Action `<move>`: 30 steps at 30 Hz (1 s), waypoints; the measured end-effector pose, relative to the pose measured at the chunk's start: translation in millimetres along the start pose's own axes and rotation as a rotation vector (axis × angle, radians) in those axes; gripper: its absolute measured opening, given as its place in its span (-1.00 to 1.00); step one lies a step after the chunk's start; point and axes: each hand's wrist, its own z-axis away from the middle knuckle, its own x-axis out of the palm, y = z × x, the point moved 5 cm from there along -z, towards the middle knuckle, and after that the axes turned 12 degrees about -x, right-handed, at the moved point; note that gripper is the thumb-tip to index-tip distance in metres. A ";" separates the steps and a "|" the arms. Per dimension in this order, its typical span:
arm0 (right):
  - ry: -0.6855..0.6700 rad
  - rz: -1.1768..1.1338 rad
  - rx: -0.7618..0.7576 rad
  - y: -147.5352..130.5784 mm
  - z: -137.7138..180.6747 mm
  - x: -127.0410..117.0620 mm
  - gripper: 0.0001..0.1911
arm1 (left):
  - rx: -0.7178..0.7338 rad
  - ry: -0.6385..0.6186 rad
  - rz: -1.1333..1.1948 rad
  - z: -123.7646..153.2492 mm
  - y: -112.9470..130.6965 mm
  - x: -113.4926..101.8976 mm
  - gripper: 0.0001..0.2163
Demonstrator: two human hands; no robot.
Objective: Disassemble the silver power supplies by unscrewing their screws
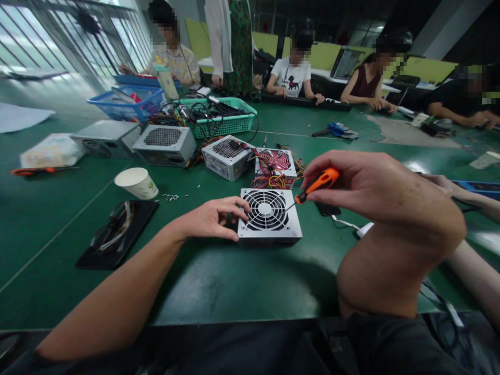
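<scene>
Slim orange-and-black-handled screwdriver [319, 184], right of centre — the right hand [363, 179] is pinching it, long axis slanting, tip pointing lower left. Boxy silver metal power supply [266, 210], frame centre — is lying fan-side up; left hand [213, 217], fingers spread, is touching its left side.

On my feed, the power supply [265, 209] sits on the table [219, 284], a cup [146, 185] to its left, small bits [171, 197] between them. Just behind it I see another supply [288, 172]; farther back, leftward, cables [213, 107] in a basket [224, 127].
</scene>
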 end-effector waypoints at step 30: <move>0.211 -0.141 -0.047 31.6 -55.9 62.4 -0.83 | 0.028 0.019 0.039 0.9 6.1 -2.1 -0.58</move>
